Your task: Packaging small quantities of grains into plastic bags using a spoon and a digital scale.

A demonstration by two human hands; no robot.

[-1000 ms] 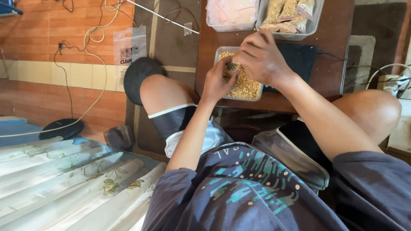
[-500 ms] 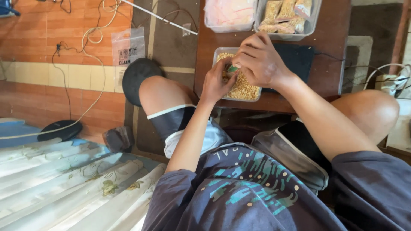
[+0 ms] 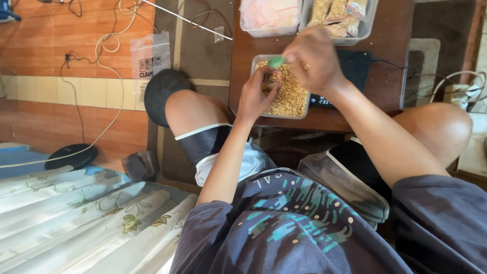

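Grain-filled tray (image 3: 291, 101), left hand (image 3: 256, 94) holding pouch, right hand (image 3: 312, 61) holding green scoop (image 3: 276, 62)

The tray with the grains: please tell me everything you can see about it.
The tray is a shallow, clear rectangular container, plastic by its look, filled with small golden-brown grains. It sits flat on the dark wooden table, near the front edge, beside a black scale. The left hand holds a small bag over it, and the right hand holds a green scoop above it. Both hands hide part of it.
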